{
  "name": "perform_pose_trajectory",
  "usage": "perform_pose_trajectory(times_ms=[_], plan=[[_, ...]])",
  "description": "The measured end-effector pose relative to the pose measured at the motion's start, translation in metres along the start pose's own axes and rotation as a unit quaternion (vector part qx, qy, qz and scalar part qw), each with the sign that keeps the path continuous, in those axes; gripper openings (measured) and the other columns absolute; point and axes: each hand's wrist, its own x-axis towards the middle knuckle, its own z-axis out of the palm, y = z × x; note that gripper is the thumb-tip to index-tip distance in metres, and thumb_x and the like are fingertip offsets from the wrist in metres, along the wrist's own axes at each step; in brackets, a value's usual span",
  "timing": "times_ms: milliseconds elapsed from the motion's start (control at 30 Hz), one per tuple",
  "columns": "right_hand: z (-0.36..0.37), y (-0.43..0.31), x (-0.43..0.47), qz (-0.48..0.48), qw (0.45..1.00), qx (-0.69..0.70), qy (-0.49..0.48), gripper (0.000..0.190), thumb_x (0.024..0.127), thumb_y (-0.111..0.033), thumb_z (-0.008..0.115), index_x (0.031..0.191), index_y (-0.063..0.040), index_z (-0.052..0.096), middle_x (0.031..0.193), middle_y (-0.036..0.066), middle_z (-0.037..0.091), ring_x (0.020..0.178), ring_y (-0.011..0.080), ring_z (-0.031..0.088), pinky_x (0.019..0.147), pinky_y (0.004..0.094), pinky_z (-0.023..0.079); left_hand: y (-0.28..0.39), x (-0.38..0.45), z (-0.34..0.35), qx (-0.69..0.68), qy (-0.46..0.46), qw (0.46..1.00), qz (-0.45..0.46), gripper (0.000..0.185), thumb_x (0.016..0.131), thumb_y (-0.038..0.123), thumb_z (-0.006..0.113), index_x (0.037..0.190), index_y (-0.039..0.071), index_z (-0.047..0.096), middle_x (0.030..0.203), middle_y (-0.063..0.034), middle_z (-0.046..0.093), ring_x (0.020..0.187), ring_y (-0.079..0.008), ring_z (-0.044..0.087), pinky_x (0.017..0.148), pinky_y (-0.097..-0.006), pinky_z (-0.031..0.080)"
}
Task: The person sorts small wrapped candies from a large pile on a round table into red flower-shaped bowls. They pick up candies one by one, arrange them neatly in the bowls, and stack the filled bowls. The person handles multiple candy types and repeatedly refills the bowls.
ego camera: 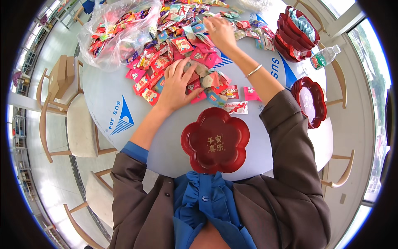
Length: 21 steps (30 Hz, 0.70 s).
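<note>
A large heap of small wrapped candies and snack packets [183,45] spreads over the far half of the table. My left hand [178,82] rests on the near side of the heap, fingers spread over pink and pale packets; what lies under the palm is hidden. Farther off, my right hand [220,32] reaches into the heap's right part, with a bangle on the wrist. Its fingertips are blurred, so a grip on any packet cannot be made out. Close to my body sits a dark red flower-shaped tray [215,140], bare inside, with gold characters on its base.
A clear plastic bag [105,59] of candies lies at the far left. Stacked red flower-shaped trays [281,31] with packets stand at the far right, beside a leaning plastic bottle [325,57]. Another tray stack [323,107] is nearer. Wooden chairs [81,130] surround the round table [102,102].
</note>
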Motion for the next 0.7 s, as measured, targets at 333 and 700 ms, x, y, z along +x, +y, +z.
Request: perform_pose_trajectory(times_ms=[333, 700], plan=[[-0.101, 0.241, 0.050, 0.175, 0.945, -0.275, -0.040, 0.084, 0.099, -0.080, 0.027, 0.155, -0.022, 0.053, 0.158, 0.015, 0.051, 0.155, 0.0335, 0.035, 0.127, 0.0511, 0.020, 0.006, 0.013, 0.004, -0.048, 0.022, 0.999, -0.006, 0.074, 0.089, 0.047, 0.074, 0.147, 0.007, 0.054, 0.151, -0.0204, 0.048, 0.140, -0.0415, 0.042, 0.116, -0.0539, 0.033], [0.011, 0.090, 0.034, 0.103, 0.993, 0.022, -0.045, 0.066, 0.101, -0.069, 0.041, 0.132, -0.021, 0.074, 0.151, 0.013, 0.059, 0.141, 0.0340, 0.050, 0.122, 0.0436, 0.030, 0.008, 0.013, 0.001, -0.035, 0.000, 0.999, -0.022, 0.074, 0.089, 0.046, 0.076, 0.147, 0.005, 0.054, 0.150, -0.0213, 0.048, 0.141, -0.0420, 0.040, 0.116, -0.0541, 0.031]])
